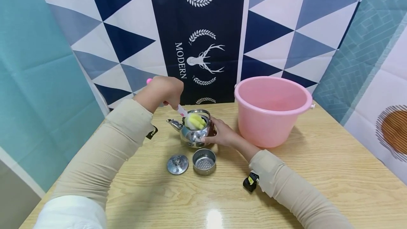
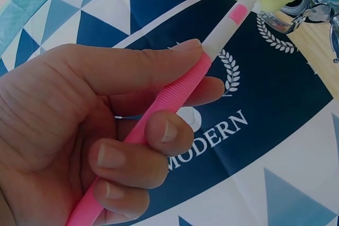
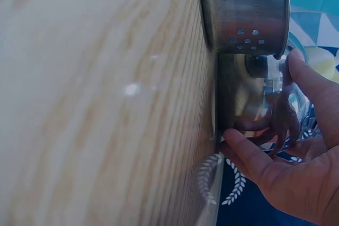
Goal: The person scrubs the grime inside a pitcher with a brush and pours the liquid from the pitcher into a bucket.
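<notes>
My left hand [image 1: 168,89] grips a sponge brush by its pink ribbed handle [image 2: 183,86], thumb along one side and fingers curled round it. The brush's yellow and white sponge head [image 1: 195,121] sits in the top opening of a shiny metal teapot [image 1: 190,138]. Against the teapot's right side, my right hand [image 1: 223,133] holds the body, with the thumb in front and other fingers round the side. In the right wrist view, fingertips [image 3: 233,138] lie low on the pot near the table. The teapot stands upright, spout to the left.
In front of the teapot lie its round metal lid [image 1: 177,164] and a metal strainer basket [image 1: 204,162] with a perforated bottom. A large pink bucket [image 1: 270,126] stands at the right rear of the wooden table [image 1: 178,204]. Patterned cloth [image 1: 203,17] hangs behind.
</notes>
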The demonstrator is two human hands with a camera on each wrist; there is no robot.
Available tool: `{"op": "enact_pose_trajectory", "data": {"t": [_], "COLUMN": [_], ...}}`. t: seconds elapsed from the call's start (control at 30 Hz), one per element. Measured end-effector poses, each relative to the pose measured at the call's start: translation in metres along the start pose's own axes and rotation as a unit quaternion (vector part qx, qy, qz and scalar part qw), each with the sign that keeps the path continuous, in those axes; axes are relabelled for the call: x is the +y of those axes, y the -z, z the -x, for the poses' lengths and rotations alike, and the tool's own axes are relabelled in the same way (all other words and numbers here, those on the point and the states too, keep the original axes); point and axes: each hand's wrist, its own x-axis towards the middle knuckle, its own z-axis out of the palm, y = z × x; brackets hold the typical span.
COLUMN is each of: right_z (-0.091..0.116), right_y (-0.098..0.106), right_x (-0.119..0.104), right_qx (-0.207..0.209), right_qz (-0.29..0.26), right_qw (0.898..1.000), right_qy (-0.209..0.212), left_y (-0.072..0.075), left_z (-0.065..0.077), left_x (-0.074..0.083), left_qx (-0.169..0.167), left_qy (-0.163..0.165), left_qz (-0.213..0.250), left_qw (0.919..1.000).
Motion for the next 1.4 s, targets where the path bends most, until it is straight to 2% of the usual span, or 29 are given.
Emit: {"op": "enact_pose_trajectory", "data": {"t": [0.33, 0.63, 0.97, 1.4], "right_z": [0.000, -0.001, 0.001, 0.001], "right_y": [0.000, 0.000, 0.001, 0.000], "right_x": [0.001, 0.001, 0.000, 0.000], "right_qx": [-0.002, -0.002, 0.000, 0.001], "right_qz": [0.002, 0.002, 0.007, -0.004], "right_qw": [1.000, 1.000, 1.000, 1.000], "right_qy": [-0.002, 0.000, 0.002, 0.008], "left_y": [0.001, -0.001, -0.016, -0.038], "left_z": [0.004, 0.011, 0.015, 0.023], "left_x": [-0.002, -0.004, -0.010, -0.026], "left_qx": [-0.010, 0.000, 0.056, 0.119], "left_qy": [0.004, 0.001, -0.003, -0.033], "left_qz": [0.003, -0.015, -0.021, 0.020], "left_qw": [0.9999, 0.9999, 0.9982, 0.9921]}}
